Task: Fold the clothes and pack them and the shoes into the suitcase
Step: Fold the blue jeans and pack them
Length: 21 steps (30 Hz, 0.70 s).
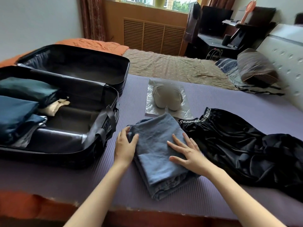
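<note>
- Blue folded garment (160,154) lay on the purple mat (229,99) near its front edge, between the suitcase (105,141) and the black satin garment (237,145).
- Person's left hand (124,146) gripped its left edge, fingers curled round the far corner, thumb on top.
- Person's right hand (188,151) lay flat on top, fingers spread, grasping nothing.
- Open suitcase sat just left of the left hand; folded clothes (16,112) filled its left part, lining bare toward the right rim.
- Black satin garment sprawled unfolded, touching the blue one's right edge.
- Pale shoes (165,99) sat in a clear plastic bag (150,95) just beyond, bare mat to their right.
</note>
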### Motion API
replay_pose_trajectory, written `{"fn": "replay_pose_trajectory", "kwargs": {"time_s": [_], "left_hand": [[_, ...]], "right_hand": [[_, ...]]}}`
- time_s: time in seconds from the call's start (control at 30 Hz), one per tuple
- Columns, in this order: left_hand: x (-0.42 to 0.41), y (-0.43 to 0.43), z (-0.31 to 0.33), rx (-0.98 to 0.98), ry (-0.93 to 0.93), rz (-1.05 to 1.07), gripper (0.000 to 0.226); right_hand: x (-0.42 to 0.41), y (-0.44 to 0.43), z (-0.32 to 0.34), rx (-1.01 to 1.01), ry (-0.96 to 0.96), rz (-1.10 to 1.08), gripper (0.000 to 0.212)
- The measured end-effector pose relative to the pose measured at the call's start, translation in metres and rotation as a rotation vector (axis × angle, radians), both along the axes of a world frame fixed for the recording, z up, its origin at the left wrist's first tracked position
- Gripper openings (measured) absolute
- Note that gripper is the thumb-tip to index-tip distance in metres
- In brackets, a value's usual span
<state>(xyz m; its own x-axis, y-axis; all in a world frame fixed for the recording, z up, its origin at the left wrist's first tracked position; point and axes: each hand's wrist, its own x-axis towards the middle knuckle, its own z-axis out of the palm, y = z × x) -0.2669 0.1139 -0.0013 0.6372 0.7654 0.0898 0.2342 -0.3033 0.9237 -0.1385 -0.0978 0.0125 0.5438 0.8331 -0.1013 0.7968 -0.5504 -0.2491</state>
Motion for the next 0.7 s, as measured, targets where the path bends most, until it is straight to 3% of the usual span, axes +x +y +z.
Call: {"fn": "replay_pose_trajectory", "kwargs": {"time_s": [0.1, 0.2, 0.27, 0.33, 0.43, 0.57, 0.7], "left_hand": [[0.036, 0.018, 0.003, -0.054, 0.124, -0.067, 0.056], [0.050, 0.027, -0.002, -0.007, 0.219, -0.035, 0.036], [0.050, 0.028, -0.003, -0.053, 0.178, 0.053, 0.026], [0.048, 0.026, -0.002, -0.082, 0.116, 0.132, 0.021], [0.043, 0.028, -0.001, -0.045, 0.038, 0.212, 0.018], [0.030, 0.032, -0.029, 0.122, 0.238, 0.137, 0.014], [0.027, 0.031, -0.046, 0.132, 0.298, 0.123, 0.018]], "right_hand": [[-0.024, 0.001, -0.006, -0.033, 0.002, 0.058, 0.095], [-0.036, -0.009, -0.010, -0.034, -0.014, 0.146, 0.088], [-0.038, -0.013, -0.018, 0.006, -0.083, 0.202, 0.080], [-0.039, -0.015, -0.023, 0.100, -0.126, 0.226, 0.059], [-0.044, -0.016, -0.022, 0.212, -0.086, 0.232, 0.044], [-0.057, -0.016, -0.034, 0.055, -0.167, 0.287, 0.045], [-0.063, -0.012, -0.029, 0.043, -0.046, 0.244, 0.063]]}}
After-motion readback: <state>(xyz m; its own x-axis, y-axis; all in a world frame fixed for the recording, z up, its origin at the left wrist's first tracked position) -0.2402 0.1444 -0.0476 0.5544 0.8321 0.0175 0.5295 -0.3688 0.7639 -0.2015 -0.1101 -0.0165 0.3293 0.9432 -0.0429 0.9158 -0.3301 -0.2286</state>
